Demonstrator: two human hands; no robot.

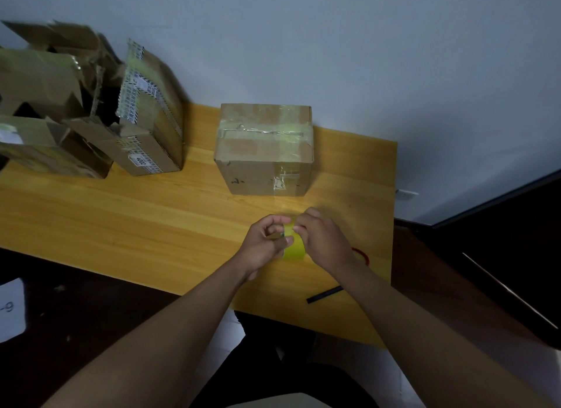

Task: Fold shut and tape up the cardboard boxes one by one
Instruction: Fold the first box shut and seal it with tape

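A pale blue-grey wall (pixel 364 43) fills the whole upper part of the frame, and below it a yellow wooden table (pixel 136 219) runs from the left edge to the right of centre, its near edge slanting down toward the lower middle. In the upper left of the frame a pile of open boxes (pixel 76 104) stands on the table against the wall, with torn flaps sticking up and printed tape along several edges; the flaps are unfolded and the tops gape. Just above the middle of the frame sits a closed cardboard box (pixel 264 149), apart from the pile, with its flaps down and clear tape running across the top seam and down the front face. Below that box, near the centre of the frame, both forearms reach in from the bottom edge and the hands meet over the table. The left hand (pixel 265 243) is curled around a roll of yellow tape (pixel 294 246), thumb and fingers closed on its left side. The right hand (pixel 321 240) covers the roll's right side, its fingertips pinched together at the upper rim of the roll; whether they have hold of the tape's loose end cannot be told. Right of the right wrist a red loop (pixel 362 255) lies on the table, partly hidden, and lower right of it a thin black stick (pixel 324 294) lies near the table's edge.
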